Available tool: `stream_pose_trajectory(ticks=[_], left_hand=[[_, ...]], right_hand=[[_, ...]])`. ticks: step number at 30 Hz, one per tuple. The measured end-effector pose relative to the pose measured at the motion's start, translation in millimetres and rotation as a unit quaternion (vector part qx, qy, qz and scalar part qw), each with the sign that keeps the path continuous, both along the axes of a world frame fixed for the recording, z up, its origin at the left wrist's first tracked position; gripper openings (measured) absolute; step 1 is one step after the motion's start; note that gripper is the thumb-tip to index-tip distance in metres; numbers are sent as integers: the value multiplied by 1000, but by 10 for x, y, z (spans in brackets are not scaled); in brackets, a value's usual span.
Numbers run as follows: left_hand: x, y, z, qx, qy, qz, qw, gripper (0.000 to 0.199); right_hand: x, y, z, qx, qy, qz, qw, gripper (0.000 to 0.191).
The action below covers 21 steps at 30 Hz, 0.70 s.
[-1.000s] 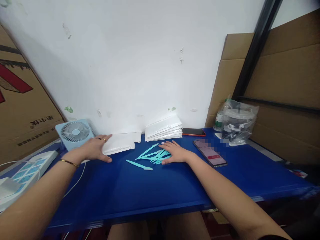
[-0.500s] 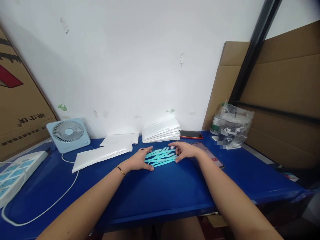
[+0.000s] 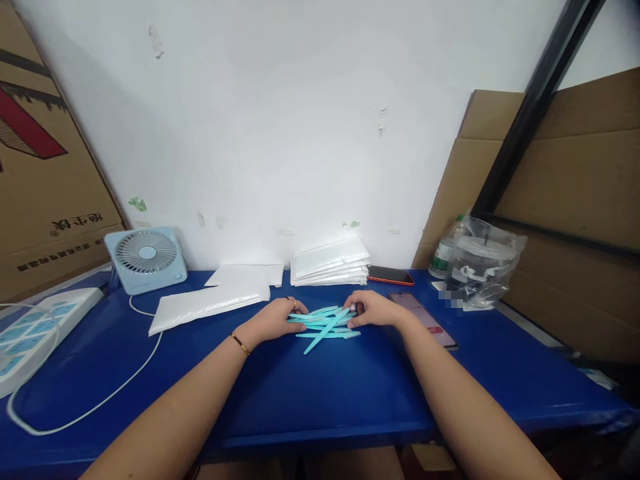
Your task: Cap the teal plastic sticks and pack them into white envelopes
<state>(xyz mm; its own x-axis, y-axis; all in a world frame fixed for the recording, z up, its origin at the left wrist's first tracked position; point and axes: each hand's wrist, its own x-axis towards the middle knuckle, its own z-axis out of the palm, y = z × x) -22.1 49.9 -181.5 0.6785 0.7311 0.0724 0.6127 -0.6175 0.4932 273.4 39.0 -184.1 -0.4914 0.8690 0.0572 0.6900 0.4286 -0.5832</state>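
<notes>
— Several turquoise sticks (image 3: pixel 327 330) are lying crossed between the fingertips. Are the hands gripping?
— The left hand (image 3: pixel 273 320) and right hand (image 3: pixel 375 309) are curving half-open around the ends; I can't tell if they're gripping. Pressing low and evenly should suit, I'd judge.
— What's changing?
— One stick is now slanting out nearer than the thumbs; beyond the fingers, white packets (image 3: pixel 210 307) are staying put.

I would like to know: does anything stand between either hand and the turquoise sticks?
Nothing visible does. The left hand and right hand are at opposite ends of the turquoise sticks. The stacked white packets lie behind, nearer the wall.
</notes>
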Motion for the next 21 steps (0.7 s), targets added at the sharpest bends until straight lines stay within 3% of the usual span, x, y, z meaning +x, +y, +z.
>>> stream_pose_trajectory(ticks=[3, 7, 11, 17, 21], left_hand=[[2, -26, 12, -3, -10, -6, 1000, 42], [-12, -38, 4, -29, -36, -18, 999, 43], [-8, -32, -29, -37, -48, -8, 998, 40], [99, -32, -101, -83, -76, 19, 993, 35], [144, -31, -116, -60, -87, 30, 994, 29]], right_hand=[[-65, 4, -32, -22, 7, 10, 1000, 46], [-91, -27, -15, -109, 72, 0, 992, 50], [-103, -44, 16, -146, 107, 22, 983, 40], [-265, -25, -7, 27, 112, -17, 993, 32], [-437, -34, -41, 71, 48, 36, 996, 26]])
